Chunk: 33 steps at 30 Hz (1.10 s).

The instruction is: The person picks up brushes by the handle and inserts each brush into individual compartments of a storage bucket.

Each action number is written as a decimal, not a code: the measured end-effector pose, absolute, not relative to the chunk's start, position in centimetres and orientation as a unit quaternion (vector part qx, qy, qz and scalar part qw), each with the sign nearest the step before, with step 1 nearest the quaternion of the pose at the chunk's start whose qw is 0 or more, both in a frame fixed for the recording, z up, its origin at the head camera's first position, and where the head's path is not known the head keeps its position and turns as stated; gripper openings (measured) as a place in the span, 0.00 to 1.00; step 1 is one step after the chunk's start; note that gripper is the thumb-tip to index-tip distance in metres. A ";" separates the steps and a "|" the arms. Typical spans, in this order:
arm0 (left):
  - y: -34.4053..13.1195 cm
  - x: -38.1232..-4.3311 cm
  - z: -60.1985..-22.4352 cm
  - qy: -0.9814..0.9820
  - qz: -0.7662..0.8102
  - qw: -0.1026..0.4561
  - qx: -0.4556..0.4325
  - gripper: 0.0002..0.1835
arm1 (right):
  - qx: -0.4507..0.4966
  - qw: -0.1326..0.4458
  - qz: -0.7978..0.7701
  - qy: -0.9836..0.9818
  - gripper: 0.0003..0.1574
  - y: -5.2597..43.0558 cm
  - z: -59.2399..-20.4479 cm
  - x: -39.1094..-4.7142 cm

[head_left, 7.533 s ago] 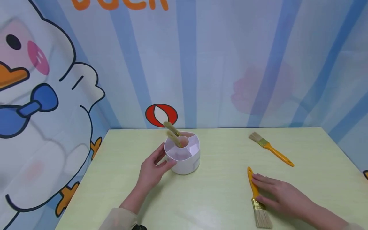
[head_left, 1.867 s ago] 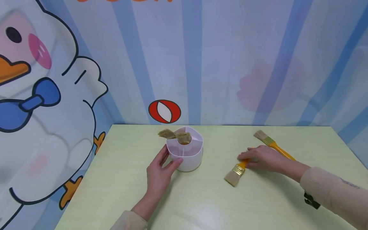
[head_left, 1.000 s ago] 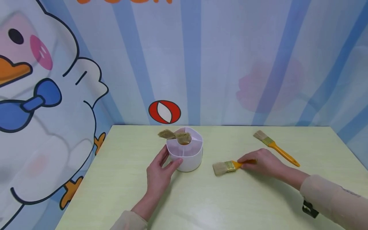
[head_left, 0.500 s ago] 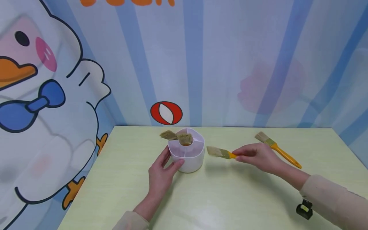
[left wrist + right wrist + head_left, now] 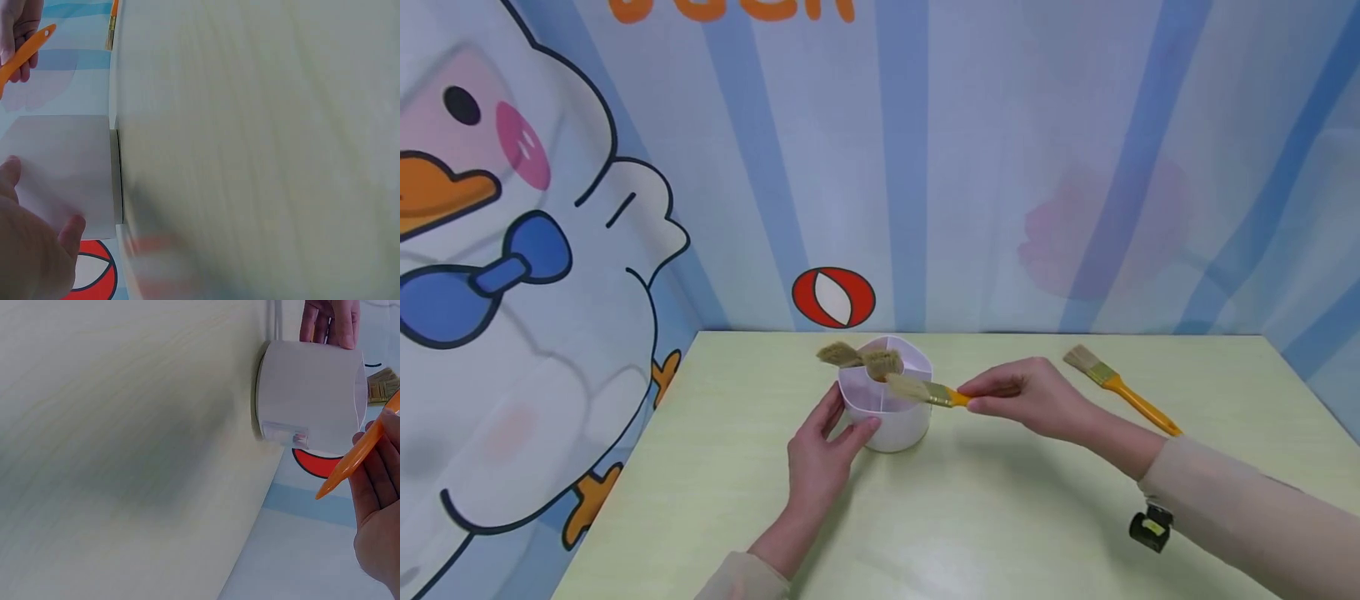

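A white pen holder point(image 5: 891, 433) with several compartments stands upright on the table. My left hand point(image 5: 820, 462) grips its left side, thumb at the front, as the left wrist view also shows with the holder's wall point(image 5: 69, 156). Two paintbrushes stand in the holder bristles up, one leaning left point(image 5: 838, 354), the other in the round centre point(image 5: 882, 363). My right hand point(image 5: 1037, 398) pinches a third paintbrush point(image 5: 936, 393) by its orange handle point(image 5: 353, 459). Its bristles point left over the holder's front right rim; the handle's end is hidden by the hand in the head view.
Another orange-handled paintbrush point(image 5: 1123, 392) lies at the table's back right, its handle end by the right sleeve point(image 5: 1217, 492). The pale table point(image 5: 985, 533) ends at a striped backdrop point(image 5: 985, 167) with a duck picture at left.
My right hand has picked the paintbrush up off the table, turned its bristles leftward and carried it left to the holder. The left hand keeps its grip; the holder stays in place.
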<state>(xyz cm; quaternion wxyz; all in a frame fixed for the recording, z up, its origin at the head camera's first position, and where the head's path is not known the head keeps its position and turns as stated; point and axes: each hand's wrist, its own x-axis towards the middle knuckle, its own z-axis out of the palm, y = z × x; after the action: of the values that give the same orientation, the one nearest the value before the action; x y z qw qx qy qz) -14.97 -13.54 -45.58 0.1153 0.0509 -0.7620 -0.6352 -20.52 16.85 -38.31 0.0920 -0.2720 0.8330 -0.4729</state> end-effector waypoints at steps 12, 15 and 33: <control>-13.4 -15.1 -45.7 -0.768 -0.628 0.113 0.052 0.43 | -0.235 0.088 -0.484 0.839 0.15 14.3 -38.0 -22.5; -13.4 -15.1 -45.7 -0.769 -0.627 0.112 0.053 0.43 | -0.227 0.101 -0.504 0.827 0.16 13.7 -38.1 -22.9; -13.3 -15.2 -45.8 -0.775 -0.620 0.108 0.061 0.43 | -0.135 0.147 -0.619 0.759 0.22 11.1 -36.6 -22.7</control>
<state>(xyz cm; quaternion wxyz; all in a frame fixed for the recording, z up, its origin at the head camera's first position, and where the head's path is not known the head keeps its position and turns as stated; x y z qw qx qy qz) -15.21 -13.26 -45.78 0.1075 0.0615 -0.7748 -0.6200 -22.69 11.12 -36.56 0.1472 -0.1348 0.7593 -0.6193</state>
